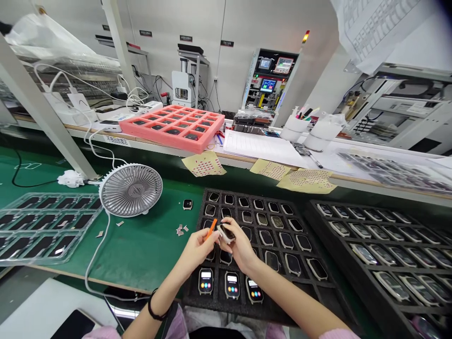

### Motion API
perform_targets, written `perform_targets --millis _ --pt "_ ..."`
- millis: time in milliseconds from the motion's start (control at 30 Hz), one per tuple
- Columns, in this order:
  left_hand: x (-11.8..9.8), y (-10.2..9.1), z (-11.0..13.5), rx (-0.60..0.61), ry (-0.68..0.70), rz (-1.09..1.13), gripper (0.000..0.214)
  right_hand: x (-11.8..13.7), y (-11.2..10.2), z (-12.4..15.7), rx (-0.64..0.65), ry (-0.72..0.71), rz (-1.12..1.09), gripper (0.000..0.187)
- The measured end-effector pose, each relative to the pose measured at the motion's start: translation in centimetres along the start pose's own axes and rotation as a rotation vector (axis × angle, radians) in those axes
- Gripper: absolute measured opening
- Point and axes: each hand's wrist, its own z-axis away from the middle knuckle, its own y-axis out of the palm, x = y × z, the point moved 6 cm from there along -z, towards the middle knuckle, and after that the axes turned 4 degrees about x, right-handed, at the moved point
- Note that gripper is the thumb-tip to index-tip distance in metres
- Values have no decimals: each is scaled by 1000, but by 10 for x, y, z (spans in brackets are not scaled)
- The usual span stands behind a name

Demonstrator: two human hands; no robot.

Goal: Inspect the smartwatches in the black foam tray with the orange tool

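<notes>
My left hand [195, 250] pinches a thin orange tool [211, 229], its tip pointing at a smartwatch body [226, 233]. My right hand [240, 245] grips that watch body just above a black foam tray [319, 285] full of watch bodies. Three watches with lit screens [232, 284] lie in the tray's front row, just below my hands. One loose watch body [187, 204] lies on the green mat [148, 245] left of the tray.
A small grey fan [131, 189] stands on the mat to the left, its white cable trailing forward. A clear plastic tray [42, 226] lies far left, a second black tray [388, 249] of watches at right. A pink foam tray [173, 125] and yellow sticker sheets [204, 164] lie on the shelf behind.
</notes>
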Motion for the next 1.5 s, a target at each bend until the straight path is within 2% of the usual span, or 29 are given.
perform_targets --millis 133,200,267,300,400,533,633,733,867,967,1033,1133,1200,1267,1367,1500 --pt "1 -6 -1 -30 -1 -38 42 7 -11 -3 -5 -99 243 22" --pt "1 -24 1 -118 12 -93 40 19 -28 -10 -52 -192 427 21" --pt "-3 -50 5 -262 76 -251 39 28 -47 -18 -128 -263 707 19" --pt "-6 -62 7 -329 108 -365 40 28 -54 -23 -140 -262 885 19" --pt "-5 -85 9 -393 86 -632 42 19 -66 -31 -118 -222 1057 15" --pt "5 -98 10 -413 2 -807 40 20 -64 -24 -82 -263 1168 10" --pt "13 -106 10 -419 -35 -861 36 40 -73 -11 -162 -358 1358 14" --pt "17 -114 10 -443 -58 -896 34 50 -93 -2 -268 -291 1545 18" --pt "17 -117 9 -455 -98 -875 27 41 -108 0 -274 -204 1586 19" --pt "16 -106 8 -395 -59 -762 28 31 -111 -2 -241 -172 1480 19" --pt "13 -88 6 -304 23 -653 30 29 -112 -2 -234 -154 1318 19" --pt "8 -47 2 -78 75 -444 32 35 -105 1 -231 -185 954 19" --pt "7 -16 1 98 11 -295 35 38 -91 5 -190 -173 642 20" --pt "4 10 0 205 -46 -182 38 39 -70 8 -127 -126 343 22" --pt "-1 29 -2 239 -62 -72 41 38 -39 13 -64 -66 88 25" --pt "-2 33 -3 233 -105 8 43 35 -19 16 -52 -63 1 27"
